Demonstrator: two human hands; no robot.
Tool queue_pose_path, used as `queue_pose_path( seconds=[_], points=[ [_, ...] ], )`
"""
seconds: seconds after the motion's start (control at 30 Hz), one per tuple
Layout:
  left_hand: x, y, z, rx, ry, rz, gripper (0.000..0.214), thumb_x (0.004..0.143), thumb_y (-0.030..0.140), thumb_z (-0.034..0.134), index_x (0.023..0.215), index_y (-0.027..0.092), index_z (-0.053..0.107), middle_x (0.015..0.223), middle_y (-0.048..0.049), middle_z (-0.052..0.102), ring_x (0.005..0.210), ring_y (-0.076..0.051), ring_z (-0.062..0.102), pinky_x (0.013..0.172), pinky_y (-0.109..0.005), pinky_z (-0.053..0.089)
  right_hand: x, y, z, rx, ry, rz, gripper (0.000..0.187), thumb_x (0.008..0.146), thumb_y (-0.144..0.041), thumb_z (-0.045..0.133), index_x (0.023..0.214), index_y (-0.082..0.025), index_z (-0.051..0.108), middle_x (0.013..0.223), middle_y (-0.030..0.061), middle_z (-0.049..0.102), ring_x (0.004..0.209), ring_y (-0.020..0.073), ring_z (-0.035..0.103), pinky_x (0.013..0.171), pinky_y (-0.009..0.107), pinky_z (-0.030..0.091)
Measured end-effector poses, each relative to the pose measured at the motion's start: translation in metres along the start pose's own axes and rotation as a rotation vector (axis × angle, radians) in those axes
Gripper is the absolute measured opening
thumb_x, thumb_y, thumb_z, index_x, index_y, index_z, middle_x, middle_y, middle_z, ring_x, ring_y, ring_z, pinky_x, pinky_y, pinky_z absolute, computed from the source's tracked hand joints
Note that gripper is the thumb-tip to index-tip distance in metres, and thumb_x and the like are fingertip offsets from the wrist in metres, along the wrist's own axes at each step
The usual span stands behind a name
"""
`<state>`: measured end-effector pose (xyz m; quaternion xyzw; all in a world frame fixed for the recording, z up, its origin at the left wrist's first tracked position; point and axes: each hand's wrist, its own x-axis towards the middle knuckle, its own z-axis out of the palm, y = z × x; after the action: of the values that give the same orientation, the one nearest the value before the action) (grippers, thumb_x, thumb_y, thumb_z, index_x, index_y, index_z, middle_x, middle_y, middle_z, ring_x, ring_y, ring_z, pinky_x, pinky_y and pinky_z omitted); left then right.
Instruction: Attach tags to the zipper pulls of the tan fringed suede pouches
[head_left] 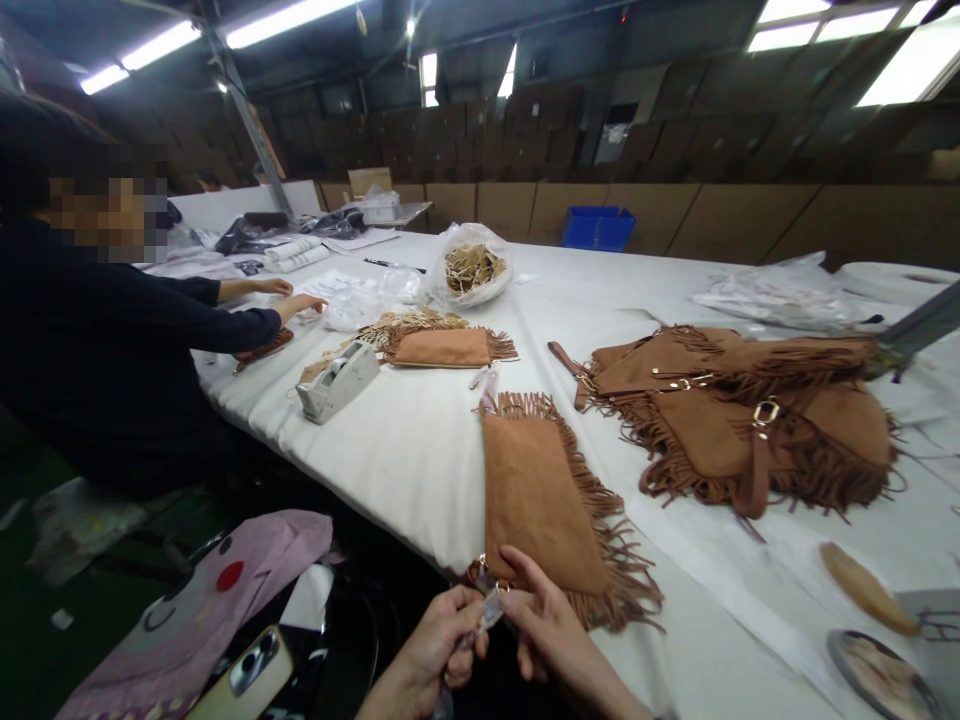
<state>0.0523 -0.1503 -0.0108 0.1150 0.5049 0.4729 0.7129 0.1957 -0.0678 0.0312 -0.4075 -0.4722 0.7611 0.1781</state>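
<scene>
A tan suede fringed pouch (pixel 541 500) lies on the white table (pixel 405 450), its near corner at the table edge. My left hand (pixel 435 640) and my right hand (pixel 551 630) meet at that corner. Both pinch a small clear plastic piece (pixel 487 608) beside the pouch's gold ring. The fingers of both hands are closed around it.
A pile of fringed tan bags (pixel 750 420) lies to the right. Another pouch (pixel 446 347), a tape dispenser (pixel 337 382) and a plastic bag of parts (pixel 472 265) sit further back. A person in dark sleeves (pixel 112 340) works at the left. A phone (pixel 247 672) lies below the table edge.
</scene>
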Motion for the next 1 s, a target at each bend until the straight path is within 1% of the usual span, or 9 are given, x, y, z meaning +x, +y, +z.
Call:
queue_pose_path(
  seconds=[0.07,0.17,0.23,0.33,0.4,0.5,0.6,0.87,1.0],
  points=[
    [0.001,-0.004,-0.004,0.194,0.053,0.072,0.043,0.071,0.056,0.067,0.079,0.017,0.052,0.052,0.0027,0.061,0.03,-0.004,0.035,0.034,-0.019,0.016,-0.002,0.002,-0.012,-0.307,0.19,-0.121,0.052,0.081,-0.046,0.057,0.124,-0.018,0.05,0.068,0.0017,0.066,0.036,0.0132,0.052,0.034,0.023,0.037],
    [0.003,-0.006,-0.004,0.219,0.118,0.184,0.049,0.07,0.06,0.066,0.071,0.012,0.062,0.062,-0.0034,0.066,0.049,-0.009,0.052,0.046,-0.019,0.034,0.0,0.005,-0.028,-0.659,0.425,-0.442,0.03,0.086,-0.038,0.051,0.106,-0.019,0.063,0.082,0.0084,0.069,0.07,0.0237,0.066,0.067,0.036,0.053],
    [0.006,-0.003,-0.002,0.003,0.164,0.122,0.054,0.074,0.063,0.061,0.078,0.009,0.067,0.071,-0.0077,0.069,0.063,-0.014,0.06,0.057,-0.022,0.042,0.005,0.008,-0.034,-0.804,0.434,-0.596,0.023,0.087,-0.032,0.05,0.099,-0.02,0.066,0.097,0.0107,0.068,0.09,0.0267,0.064,0.083,0.04,0.05],
    [0.013,0.0,0.003,-0.346,0.31,-0.077,0.049,0.077,0.056,0.062,0.089,0.009,0.067,0.073,-0.0079,0.069,0.064,-0.015,0.062,0.063,-0.026,0.047,0.015,0.019,-0.037,-0.956,0.397,-0.698,0.02,0.088,-0.027,0.048,0.097,-0.02,0.065,0.097,0.0111,0.065,0.089,0.0259,0.061,0.081,0.041,0.051],
    [0.016,-0.002,0.004,-0.445,0.419,-0.073,0.036,0.075,0.044,0.071,0.085,0.01,0.066,0.068,-0.0042,0.066,0.06,-0.013,0.06,0.061,-0.024,0.047,0.02,0.029,-0.038,-1.008,0.424,-0.751,0.02,0.089,-0.025,0.048,0.1,-0.02,0.064,0.099,0.0114,0.063,0.089,0.0254,0.059,0.08,0.041,0.051],
    [0.014,-0.008,0.004,-0.384,0.581,0.187,0.029,0.067,0.035,0.079,0.078,0.013,0.063,0.064,0.0,0.063,0.053,-0.009,0.054,0.052,-0.019,0.042,0.023,0.043,-0.039,-1.038,0.464,-0.802,0.021,0.091,-0.025,0.047,0.106,-0.02,0.062,0.103,0.0116,0.061,0.093,0.0253,0.058,0.083,0.042,0.05],
    [0.008,-0.003,0.008,-0.078,0.68,0.52,0.035,0.065,0.043,0.078,0.073,0.015,0.06,0.067,0.0,0.064,0.052,-0.008,0.052,0.048,-0.018,0.04,0.024,0.048,-0.04,-1.04,0.471,-0.821,0.022,0.092,-0.027,0.047,0.106,-0.02,0.062,0.103,0.0117,0.061,0.093,0.0255,0.058,0.084,0.043,0.05],
    [0.023,0.033,0.042,0.358,0.367,0.63,0.023,0.078,0.038,0.062,0.075,0.021,0.047,0.055,0.0092,0.048,0.042,-0.007,0.046,0.044,-0.018,0.037,0.011,0.013,-0.042,-0.764,0.375,-0.665,0.022,0.091,-0.032,0.049,0.095,-0.019,0.066,0.09,0.0077,0.067,0.084,0.0214,0.064,0.076,0.031,0.052],
    [0.029,0.033,0.051,0.663,0.302,0.599,0.012,0.079,0.03,0.058,0.075,0.021,0.051,0.056,0.0075,0.05,0.047,-0.01,0.049,0.048,-0.02,0.039,0.0,-0.009,-0.038,-0.647,0.357,-0.615,0.027,0.085,-0.032,0.059,0.108,-0.018,0.063,0.094,0.0067,0.067,0.083,0.0195,0.064,0.074,0.027,0.051]
  ],
)
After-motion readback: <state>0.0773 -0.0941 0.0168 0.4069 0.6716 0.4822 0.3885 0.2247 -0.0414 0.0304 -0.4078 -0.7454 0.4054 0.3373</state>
